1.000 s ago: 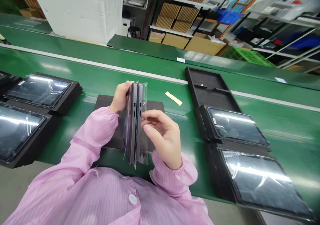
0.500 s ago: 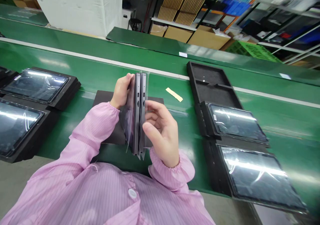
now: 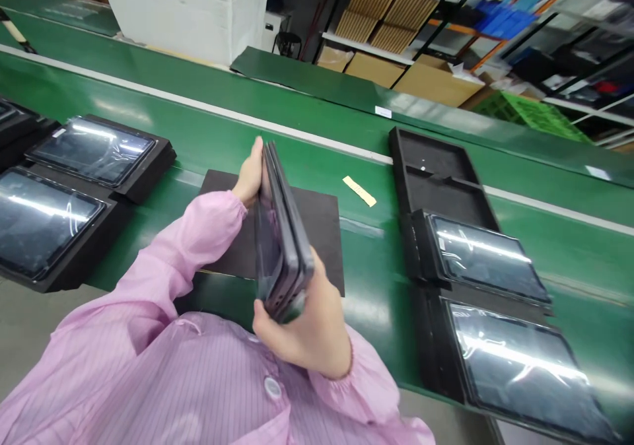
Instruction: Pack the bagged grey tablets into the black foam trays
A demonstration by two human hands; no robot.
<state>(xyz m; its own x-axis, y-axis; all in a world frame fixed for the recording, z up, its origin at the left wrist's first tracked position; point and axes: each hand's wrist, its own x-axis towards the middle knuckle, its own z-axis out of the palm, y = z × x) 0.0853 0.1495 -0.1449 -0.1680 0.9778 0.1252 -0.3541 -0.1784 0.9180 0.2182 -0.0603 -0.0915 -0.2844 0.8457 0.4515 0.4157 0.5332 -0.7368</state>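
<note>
Two grey tablets (image 3: 282,234) in clear plastic bags are held together on edge above a black mat (image 3: 324,224) on the green belt. My left hand (image 3: 250,177) presses against their far left side, fingers closed on them. My right hand (image 3: 304,329) cups their near end from below, the thumb wrapped over the corner. Pink sleeves cover both arms.
Black foam trays with bagged tablets (image 3: 86,148) lie at the left, more (image 3: 483,253) at the right. An empty black tray (image 3: 428,168) sits behind those. A yellow paper strip (image 3: 360,191) lies on the green conveyor belt (image 3: 198,131). Shelves with cartons stand beyond.
The tablets have tilted from upright to leaning with their far end away. My right hand has slid from their right side down to the near end.
</note>
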